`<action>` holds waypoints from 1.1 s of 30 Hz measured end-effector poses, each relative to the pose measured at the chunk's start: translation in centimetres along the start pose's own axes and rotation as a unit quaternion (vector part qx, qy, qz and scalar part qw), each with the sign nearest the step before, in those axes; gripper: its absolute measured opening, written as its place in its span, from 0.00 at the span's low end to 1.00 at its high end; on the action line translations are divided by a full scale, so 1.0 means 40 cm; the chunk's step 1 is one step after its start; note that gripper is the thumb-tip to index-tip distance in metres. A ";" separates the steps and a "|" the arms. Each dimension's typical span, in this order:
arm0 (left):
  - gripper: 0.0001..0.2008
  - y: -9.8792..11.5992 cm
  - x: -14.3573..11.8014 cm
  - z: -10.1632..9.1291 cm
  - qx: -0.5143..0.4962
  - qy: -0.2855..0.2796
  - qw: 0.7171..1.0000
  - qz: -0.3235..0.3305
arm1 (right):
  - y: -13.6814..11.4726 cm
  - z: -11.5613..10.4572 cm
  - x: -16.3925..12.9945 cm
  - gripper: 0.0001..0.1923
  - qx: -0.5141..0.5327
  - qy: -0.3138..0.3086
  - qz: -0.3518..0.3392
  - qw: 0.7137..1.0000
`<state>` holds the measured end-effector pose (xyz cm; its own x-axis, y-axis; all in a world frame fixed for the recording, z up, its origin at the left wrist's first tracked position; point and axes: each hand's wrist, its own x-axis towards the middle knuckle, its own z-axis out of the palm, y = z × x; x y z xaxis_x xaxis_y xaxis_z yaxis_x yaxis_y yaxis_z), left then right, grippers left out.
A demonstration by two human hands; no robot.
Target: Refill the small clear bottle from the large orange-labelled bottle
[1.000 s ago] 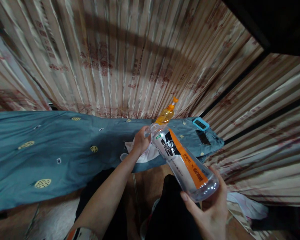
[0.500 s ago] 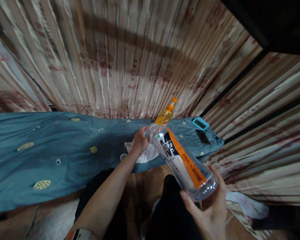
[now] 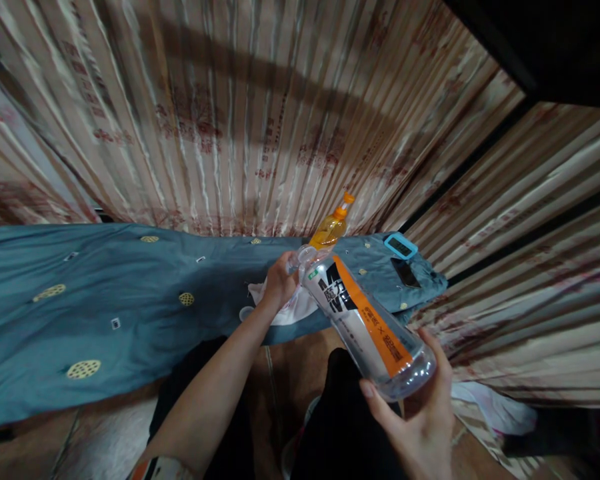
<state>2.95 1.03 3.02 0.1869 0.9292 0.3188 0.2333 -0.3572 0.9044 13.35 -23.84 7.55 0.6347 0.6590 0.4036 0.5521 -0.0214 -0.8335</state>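
Clear plastic bottle (image 3: 363,333), tilted with its mouth toward ten o'clock, lies between the hands; its label hides much of the inside. The right hand (image 3: 423,407) cups its base, thumb in front; the left hand (image 3: 281,283) pinches a clear piece (image 3: 293,262) by the mouth, its shape hard to tell. Nine o'clock: white cloth (image 3: 297,313). Eleven: pump bottle (image 3: 329,231) holding yellow-orange liquid. One: blue-framed clock (image 3: 401,246).
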 end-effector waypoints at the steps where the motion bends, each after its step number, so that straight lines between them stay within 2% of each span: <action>1: 0.13 0.000 -0.001 0.000 -0.002 0.000 1.000 0.003 | -0.001 -0.001 0.000 0.53 0.001 -0.002 0.000 1.000; 12: 0.13 0.005 -0.001 -0.004 0.000 -0.003 1.000 0.000 | -0.002 -0.002 0.001 0.54 0.002 -0.003 0.012 1.000; 21: 0.13 -0.011 0.003 0.004 0.015 -0.002 1.000 0.017 | 0.010 -0.005 0.002 0.53 -0.019 -0.006 -0.022 1.000; 33: 0.15 -0.004 -0.001 0.002 0.008 0.001 1.000 0.013 | 0.017 -0.005 -0.007 0.54 -0.020 -0.015 -0.023 0.999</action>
<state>2.99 1.04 2.83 0.1909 0.9196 0.3433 0.2439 -0.3833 0.8908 13.66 -24.21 6.95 0.5927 0.6817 0.4289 0.6013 -0.0203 -0.7988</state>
